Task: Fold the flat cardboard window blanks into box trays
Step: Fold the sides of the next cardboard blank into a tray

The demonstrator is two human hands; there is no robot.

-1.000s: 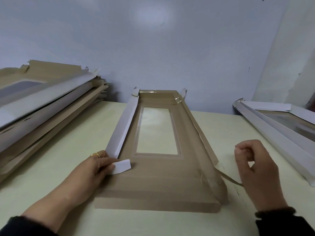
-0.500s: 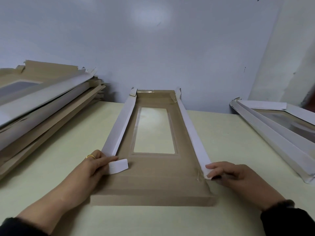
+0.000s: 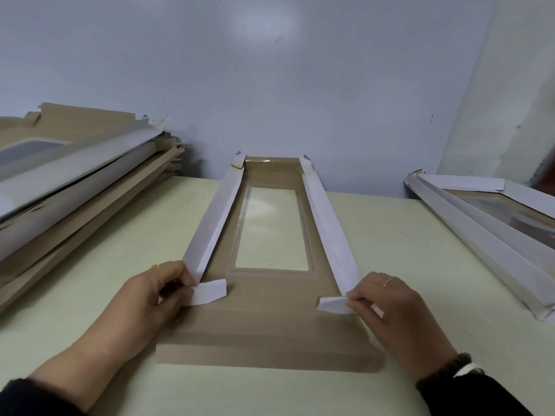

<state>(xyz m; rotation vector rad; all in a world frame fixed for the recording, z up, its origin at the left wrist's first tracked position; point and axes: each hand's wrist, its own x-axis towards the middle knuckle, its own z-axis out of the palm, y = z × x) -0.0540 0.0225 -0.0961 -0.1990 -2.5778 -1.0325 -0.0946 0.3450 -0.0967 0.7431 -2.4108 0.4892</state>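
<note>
The blank (image 3: 271, 322) lies flat on the table (image 3: 405, 265) at center, running from 6 to 12 o'clock, brown inside up, with a clear window (image 3: 271, 229) and 2 long white walls folded up. The left hand (image 3: 150, 298), at the blank's 8 o'clock corner, pinches the left wall's near end beside its white tab (image 3: 210, 292). The right hand (image 3: 390, 307), at 4 o'clock, pinches the right tab (image 3: 332, 304). No writing is readable. A stack (image 3: 75, 187) sits at 9 o'clock, a tray (image 3: 480, 229) at 3 o'clock.

Matt brown cardboard blank (image 3: 270, 334), glossy window (image 3: 271, 229)
</note>
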